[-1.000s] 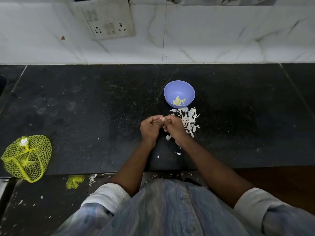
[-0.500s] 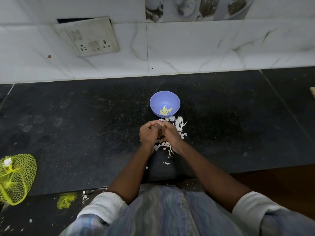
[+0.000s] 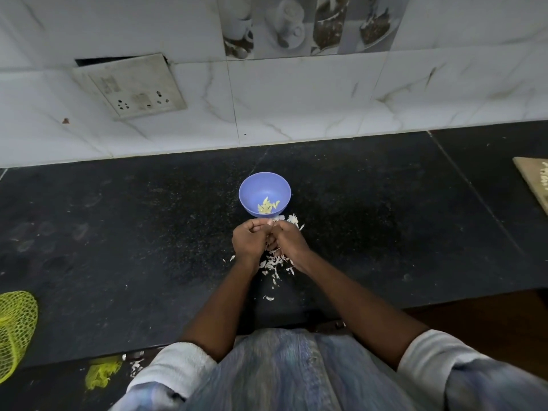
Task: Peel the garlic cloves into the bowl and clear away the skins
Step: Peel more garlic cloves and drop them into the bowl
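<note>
Left hand point(image 3: 250, 240) and right hand point(image 3: 289, 238) pressed together, fingertips pinched on something small (likely garlic clove, mostly hidden). Peeling step judged under way. Blue bowl point(image 3: 247, 189) just beyond hands, peeled cloves point(image 3: 267, 208) inside. Skins point(image 3: 274, 264) scattered near hands. Next: clove dropped into bowl, skins gathered.

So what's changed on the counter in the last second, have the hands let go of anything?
Nothing let go: the left hand and right hand still meet fingertip to fingertip just in front of the bowl, picking at something too small to make out. Only the camera tilted up. The cloves in the bowl and the skins under the hands look unchanged.
</note>
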